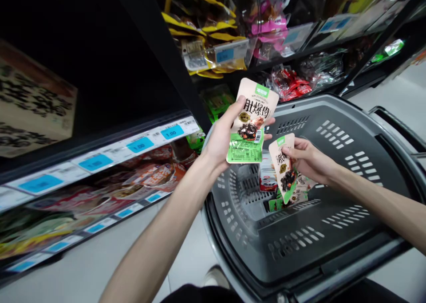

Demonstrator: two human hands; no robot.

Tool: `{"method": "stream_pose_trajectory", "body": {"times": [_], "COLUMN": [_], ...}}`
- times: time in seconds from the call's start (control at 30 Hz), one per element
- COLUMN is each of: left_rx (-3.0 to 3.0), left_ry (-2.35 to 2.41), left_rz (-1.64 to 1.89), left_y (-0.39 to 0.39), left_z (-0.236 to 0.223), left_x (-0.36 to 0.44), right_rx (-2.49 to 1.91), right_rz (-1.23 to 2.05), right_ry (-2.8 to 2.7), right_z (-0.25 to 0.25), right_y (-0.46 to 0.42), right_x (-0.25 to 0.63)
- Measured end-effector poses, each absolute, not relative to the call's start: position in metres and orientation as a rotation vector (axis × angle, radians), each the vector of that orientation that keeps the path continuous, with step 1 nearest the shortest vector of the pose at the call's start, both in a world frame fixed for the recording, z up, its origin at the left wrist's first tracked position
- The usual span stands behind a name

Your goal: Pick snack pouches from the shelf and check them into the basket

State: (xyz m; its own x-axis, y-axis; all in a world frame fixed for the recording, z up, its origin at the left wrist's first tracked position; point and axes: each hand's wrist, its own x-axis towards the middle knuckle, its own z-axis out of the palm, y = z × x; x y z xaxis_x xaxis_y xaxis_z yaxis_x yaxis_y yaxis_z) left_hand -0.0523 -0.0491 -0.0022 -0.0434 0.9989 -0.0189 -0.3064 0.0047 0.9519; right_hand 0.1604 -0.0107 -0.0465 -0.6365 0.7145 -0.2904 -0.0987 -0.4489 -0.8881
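My left hand (221,136) is closed on a pink and green snack packet (254,121), its printed front turned up, over the near-left rim of a grey shopping basket (333,232). Between the thumb and fingers of my right hand (311,159) is a second packet (283,167) of the same print, tilted above the basket's inside. Down in the basket lie more pink and green packets (301,190), partly hidden by the one in my right hand. Beside them is a red and white package (267,174), also partly covered.
Dark shelving stands ahead and to the left, with a price-tag rail (133,145) near my left arm. Yellow-edged bags (213,23), pink bags (268,23) and red packets (291,83) fill the far shelves. A carton (33,103) sits at left. A shoe (216,277) shows on the pale floor.
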Motion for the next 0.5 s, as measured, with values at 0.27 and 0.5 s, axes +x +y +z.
{"method": "stream_pose_trajectory", "body": {"times": [0.27, 0.5], "left_rx": [1.136, 1.101], "left_ry": [1.128, 0.942], "left_rz": [1.534, 1.574], "left_y": [-0.056, -0.061], "left_z": [0.009, 0.009], "left_x": [-0.058, -0.057], "right_rx": [-0.893, -0.902], "right_rz": [2.175, 2.164], "right_ry": [-1.284, -1.327], "right_z": [-0.048, -0.049], "right_y": [-0.013, -0.013], "right_x": [0.162, 0.162]}}
